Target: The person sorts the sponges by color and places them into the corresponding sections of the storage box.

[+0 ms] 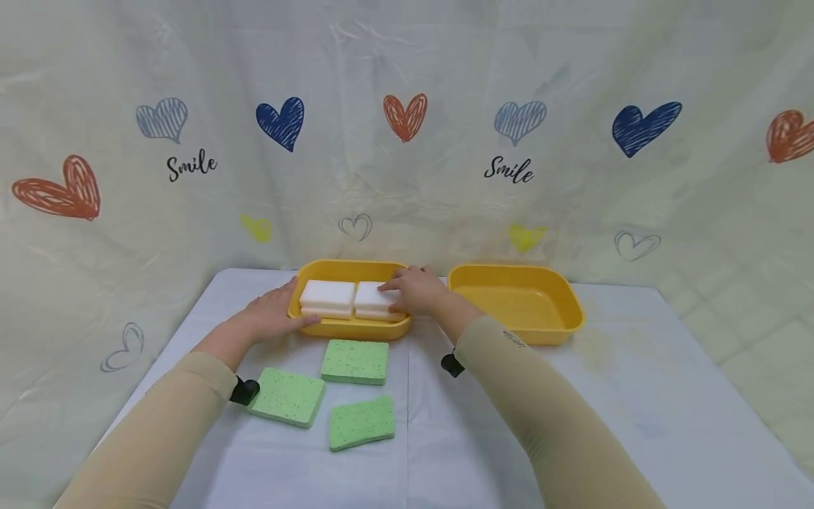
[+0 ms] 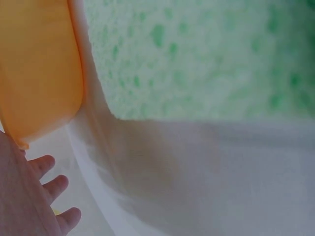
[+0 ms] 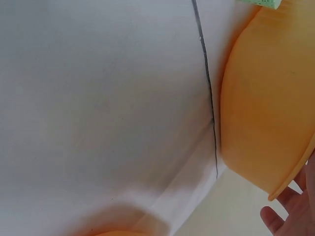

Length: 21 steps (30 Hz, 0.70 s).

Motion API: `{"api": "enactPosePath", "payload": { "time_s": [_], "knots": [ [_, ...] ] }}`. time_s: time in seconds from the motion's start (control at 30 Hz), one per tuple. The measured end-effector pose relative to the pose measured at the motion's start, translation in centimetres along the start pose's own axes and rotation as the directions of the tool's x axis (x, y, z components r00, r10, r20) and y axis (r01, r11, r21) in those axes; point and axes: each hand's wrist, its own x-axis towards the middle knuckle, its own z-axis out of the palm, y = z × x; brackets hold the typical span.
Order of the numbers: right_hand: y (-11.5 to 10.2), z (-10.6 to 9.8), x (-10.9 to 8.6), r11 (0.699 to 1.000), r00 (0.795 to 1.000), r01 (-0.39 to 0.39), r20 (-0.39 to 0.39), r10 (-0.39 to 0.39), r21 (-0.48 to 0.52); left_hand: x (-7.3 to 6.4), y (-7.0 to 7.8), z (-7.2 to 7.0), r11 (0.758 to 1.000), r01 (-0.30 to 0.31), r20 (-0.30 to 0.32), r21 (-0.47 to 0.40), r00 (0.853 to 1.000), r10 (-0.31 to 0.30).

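A yellow tray (image 1: 346, 328) stands at the back of the table, holding white sponges (image 1: 327, 293) in two side-by-side stacks. My left hand (image 1: 270, 311) rests against its left end, thumb at the front rim, fingers straight and spread in the left wrist view. Over the right end, my right hand (image 1: 420, 288) has thumb and forefinger across the right-hand white sponge (image 1: 369, 295), covering part of it. Its other fingers reach past the tray's rim. In front of the tray lie three green sponges (image 1: 355, 363), one close by the left wrist.
A second yellow tray (image 1: 518, 300), with nothing visible inside, stands to the right of the first. Behind the table (image 1: 458, 452) hangs a pale curtain (image 1: 458, 205) with printed hearts. Each wrist wears a small black camera (image 1: 452, 365).
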Motion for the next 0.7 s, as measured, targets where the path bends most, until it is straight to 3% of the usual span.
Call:
{"api": "enactPosePath", "payload": {
  "time_s": [0.27, 0.53, 0.7],
  "knots": [
    [0.1, 0.0, -0.5, 0.999, 0.999, 0.012, -0.039, -0.01, 0.037, 0.1, 0.0, 0.3, 1.0, -0.008, -0.005, -0.01, 1.0, 0.008],
    [0.2, -0.4, -1.1, 0.991, 0.995, -0.004, -0.101, 0.018, 0.133, 1.2, -1.5, 1.1, 1.0, -0.013, -0.018, -0.019, 1.0, 0.013],
    [0.5, -0.3, -1.7, 0.984, 0.989, 0.022, -0.149, 0.005, 0.177, 0.8, -0.9, 0.7, 1.0, -0.024, -0.019, -0.006, 1.0, 0.024]
  ]
}}
